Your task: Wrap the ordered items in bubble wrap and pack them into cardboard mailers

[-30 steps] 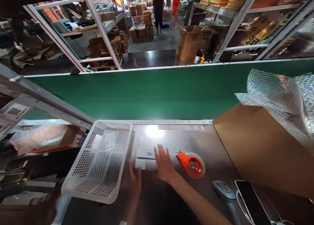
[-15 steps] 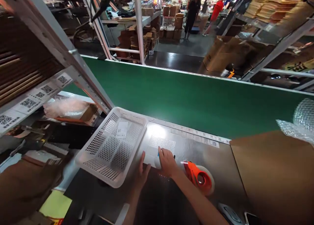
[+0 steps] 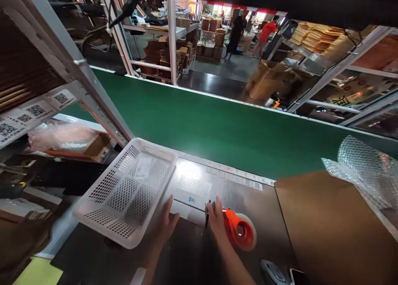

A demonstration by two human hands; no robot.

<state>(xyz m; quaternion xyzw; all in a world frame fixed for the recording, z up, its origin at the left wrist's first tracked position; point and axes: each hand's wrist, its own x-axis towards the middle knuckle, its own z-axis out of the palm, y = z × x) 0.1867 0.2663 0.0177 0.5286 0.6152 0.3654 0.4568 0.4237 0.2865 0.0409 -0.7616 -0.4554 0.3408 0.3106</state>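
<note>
A flat white box (image 3: 189, 198) with a small blue mark and a printed code lies on a sheet of bubble wrap (image 3: 196, 185) on the dark bench. My left hand (image 3: 166, 225) is at the box's near left corner, thumb and fingers apart, holding nothing. At the near right end is my right hand (image 3: 217, 218), its fingers stretched and spread. A narrow dark strip (image 3: 207, 215) shows beside its fingers; what it is, I cannot make out. Just right of that hand rests an orange tape dispenser (image 3: 241, 231) with a roll of clear tape.
A white perforated basket (image 3: 124, 193) holding a labelled packet stands left. Behind runs a green conveyor belt (image 3: 217, 123). Brown cardboard (image 3: 326, 222) and bubble wrap (image 3: 357, 169) are at right. A computer mouse (image 3: 273, 272) lies near front. Two people stand far back.
My right hand has come off the top of the white box to its right end, uncovering the blue mark. My left hand stays near the left corner. The view has shifted right.
</note>
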